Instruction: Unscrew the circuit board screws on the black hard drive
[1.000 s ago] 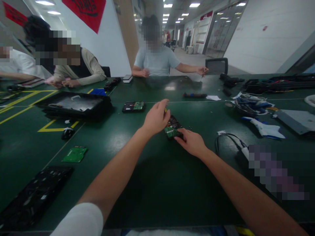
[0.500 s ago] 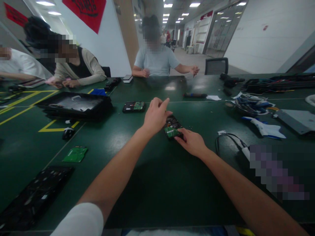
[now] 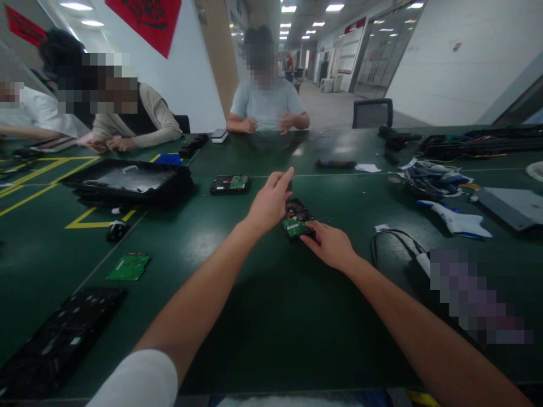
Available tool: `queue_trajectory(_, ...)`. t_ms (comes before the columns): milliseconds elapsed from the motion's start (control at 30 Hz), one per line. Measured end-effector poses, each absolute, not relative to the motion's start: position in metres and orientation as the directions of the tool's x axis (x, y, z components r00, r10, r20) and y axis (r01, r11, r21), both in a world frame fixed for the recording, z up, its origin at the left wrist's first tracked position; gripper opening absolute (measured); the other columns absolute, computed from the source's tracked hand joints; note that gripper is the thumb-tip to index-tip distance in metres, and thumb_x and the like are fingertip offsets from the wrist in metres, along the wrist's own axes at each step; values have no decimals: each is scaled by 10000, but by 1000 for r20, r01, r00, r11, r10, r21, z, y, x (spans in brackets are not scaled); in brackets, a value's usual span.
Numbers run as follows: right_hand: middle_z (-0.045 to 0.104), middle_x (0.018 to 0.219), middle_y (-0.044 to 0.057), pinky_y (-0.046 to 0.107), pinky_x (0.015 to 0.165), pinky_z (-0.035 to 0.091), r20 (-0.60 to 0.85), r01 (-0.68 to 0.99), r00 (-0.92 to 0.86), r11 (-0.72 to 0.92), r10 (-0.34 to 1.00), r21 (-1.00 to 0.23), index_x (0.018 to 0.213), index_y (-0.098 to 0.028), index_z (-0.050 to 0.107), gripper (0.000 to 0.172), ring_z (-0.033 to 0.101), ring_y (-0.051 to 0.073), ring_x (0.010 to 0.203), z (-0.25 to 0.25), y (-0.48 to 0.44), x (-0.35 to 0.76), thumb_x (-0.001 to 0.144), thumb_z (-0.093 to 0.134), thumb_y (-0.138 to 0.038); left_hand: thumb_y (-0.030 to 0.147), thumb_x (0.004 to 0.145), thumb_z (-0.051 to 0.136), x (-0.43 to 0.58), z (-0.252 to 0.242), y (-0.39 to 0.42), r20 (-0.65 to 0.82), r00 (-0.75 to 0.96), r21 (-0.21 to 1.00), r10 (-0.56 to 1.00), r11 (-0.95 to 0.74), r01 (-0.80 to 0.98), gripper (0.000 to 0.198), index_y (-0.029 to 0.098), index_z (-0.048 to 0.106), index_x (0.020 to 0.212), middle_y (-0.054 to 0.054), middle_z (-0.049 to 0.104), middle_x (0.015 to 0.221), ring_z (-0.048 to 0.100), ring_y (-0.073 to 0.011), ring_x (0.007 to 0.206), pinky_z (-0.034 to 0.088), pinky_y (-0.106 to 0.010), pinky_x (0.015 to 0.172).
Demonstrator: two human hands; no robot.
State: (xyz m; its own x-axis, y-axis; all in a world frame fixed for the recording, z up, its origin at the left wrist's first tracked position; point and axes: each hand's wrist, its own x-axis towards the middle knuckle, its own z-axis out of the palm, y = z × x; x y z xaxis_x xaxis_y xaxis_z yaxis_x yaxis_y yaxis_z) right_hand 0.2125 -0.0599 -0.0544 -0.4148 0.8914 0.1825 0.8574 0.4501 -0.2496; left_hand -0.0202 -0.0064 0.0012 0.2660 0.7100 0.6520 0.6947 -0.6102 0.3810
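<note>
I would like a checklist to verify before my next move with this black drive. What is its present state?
1. Black drive steadied: ok, the right hand grips its near right edge.
2. Left hand free of any tool: cannot tell, its fingertips are partly hidden.
3. Green board on the drive in view: ok, it shows at the near end.
4. Small loose bits gathered: not ok, scattered beside the drive.
5. Drive's screws all out: cannot tell, too small.

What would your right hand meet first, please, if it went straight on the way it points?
The drive: the right hand holds its near right corner, fingertips by the green board. Whether they touch the board is unclear.
</note>
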Motion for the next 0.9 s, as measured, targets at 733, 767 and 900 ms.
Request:
queue_trajectory(733, 773, 1092, 94, 329, 683, 435, 167, 867, -412, 441, 896, -232, 1407, -218, 616, 471, 720, 245, 896, -54, -59, 212, 1106, 483, -556, 145, 993, 647, -19, 10, -11, 691, 337, 350, 639, -704, 617, 409, 256, 649, 1387, -105, 679, 1397, 673, -251, 1309, 563, -443, 1139)
queue_trajectory(767, 774, 1103, 95, 331, 683, 437, 165, 869, -409, 439, 897, -228, 1410, -221, 615, 471, 722, 247, 898, -54, -60, 212, 1105, 486, -555, 125, 997, 621, -18, 10, -11, 687, 327, 355, 649, -693, 627, 445, 261, 635, 1421, -103, 678, 1420, 667, -250, 1330, 556, -446, 1155)
queue_trajectory(900, 773, 1172, 97, 332, 684, 442, 171, 870, -407, 438, 897, -227, 1409, -233, 612, 458, 728, 249, 919, -53, -60, 212, 1101, 497, -552, 110, 1008, 584, -17, 8, -10, 658, 273, 388, 702, -627, 676, 539, 265, 529, 1522, -119, 616, 1581, 605, -293, 1460, 524, -507, 1207)
